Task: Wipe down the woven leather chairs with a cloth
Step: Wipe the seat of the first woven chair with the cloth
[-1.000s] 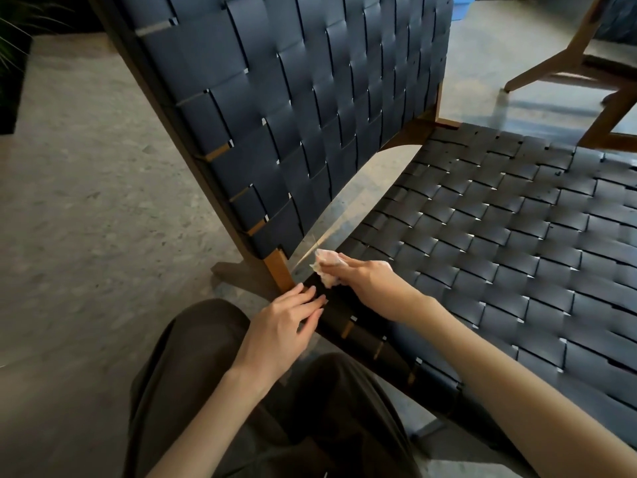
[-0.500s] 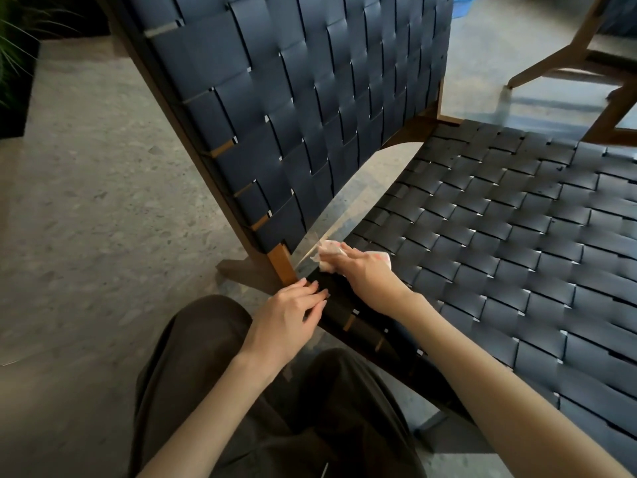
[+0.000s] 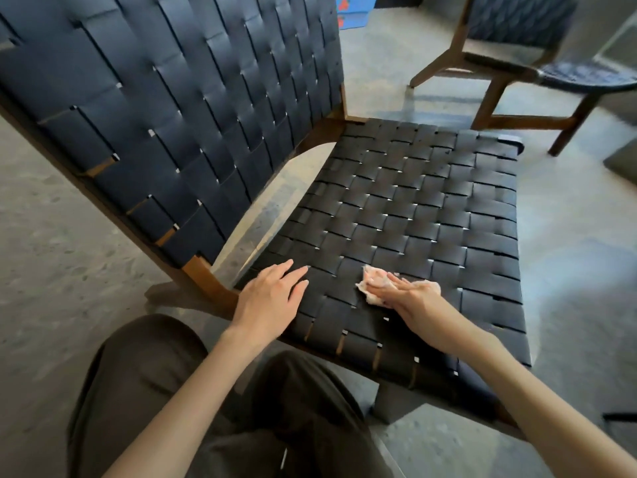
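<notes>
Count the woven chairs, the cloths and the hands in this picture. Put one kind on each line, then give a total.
Woven leather chairs: 2, the near chair and the far chair
Cloths: 1, the cloth on the near seat
Hands: 2, the left hand and the right hand
Total: 5

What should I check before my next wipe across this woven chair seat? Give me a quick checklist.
1. The cloth lies pressed on the seat under the right hand: ok.
2. The left hand rests flat on the seat's near left corner, apart from the cloth: ok.
3. Weave ahead of the cloth unobstructed: ok.
4. Is the cloth clean enough: cannot tell.
5. Is the backrest already wiped: cannot tell.
</notes>
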A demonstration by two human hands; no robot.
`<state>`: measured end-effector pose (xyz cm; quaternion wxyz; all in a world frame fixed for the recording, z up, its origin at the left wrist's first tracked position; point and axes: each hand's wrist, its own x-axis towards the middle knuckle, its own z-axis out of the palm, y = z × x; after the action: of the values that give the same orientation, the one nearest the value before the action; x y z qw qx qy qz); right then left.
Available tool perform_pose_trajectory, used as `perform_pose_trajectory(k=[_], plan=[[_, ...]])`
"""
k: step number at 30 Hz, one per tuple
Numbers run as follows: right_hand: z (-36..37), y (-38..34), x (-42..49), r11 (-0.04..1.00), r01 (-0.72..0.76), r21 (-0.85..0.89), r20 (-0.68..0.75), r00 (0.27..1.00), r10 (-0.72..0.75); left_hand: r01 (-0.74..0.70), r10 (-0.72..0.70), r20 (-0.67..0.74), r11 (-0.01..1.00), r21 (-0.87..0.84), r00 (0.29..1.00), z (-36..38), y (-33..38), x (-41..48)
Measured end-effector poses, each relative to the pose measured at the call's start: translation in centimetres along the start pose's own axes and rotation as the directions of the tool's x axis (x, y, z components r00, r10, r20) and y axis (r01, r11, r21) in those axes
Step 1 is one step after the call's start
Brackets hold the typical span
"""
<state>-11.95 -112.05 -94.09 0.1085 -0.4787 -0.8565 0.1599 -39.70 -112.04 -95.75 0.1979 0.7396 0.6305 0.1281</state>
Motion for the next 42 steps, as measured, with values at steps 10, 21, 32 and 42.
perform_pose_trajectory(k=[10, 21, 32, 42], plan=[[1.2, -0.7, 2.6, 0.986, -0.056, -0.157, 0.146, 0.986, 0.079, 0.012, -0.013, 0.048, 0.999, 0.035, 0.999, 0.4, -0.1, 0.6], [-0.7, 4.0, 4.5, 0.925, -0.235, -0.299, 0.049, 0.964, 0.261, -0.031, 0.029, 0.021, 0.998, 0.063, 0.999, 0.0, 0.1, 1.3], [6.4, -2.9, 10.1, 0.997, 0.074, 0.029, 0.202, 0.976, -0.079, -0.001, 0.004, -0.060, 0.999, 0.046, 0.998, -0.6, -2.4, 0.2], [3.7, -3.7, 13.3, 0.999, 0.006, 0.054, 0.320, 0.947, -0.023, 0.012, -0.008, -0.078, 0.999, 0.051, 0.997, -1.4, -2.1, 2.0]])
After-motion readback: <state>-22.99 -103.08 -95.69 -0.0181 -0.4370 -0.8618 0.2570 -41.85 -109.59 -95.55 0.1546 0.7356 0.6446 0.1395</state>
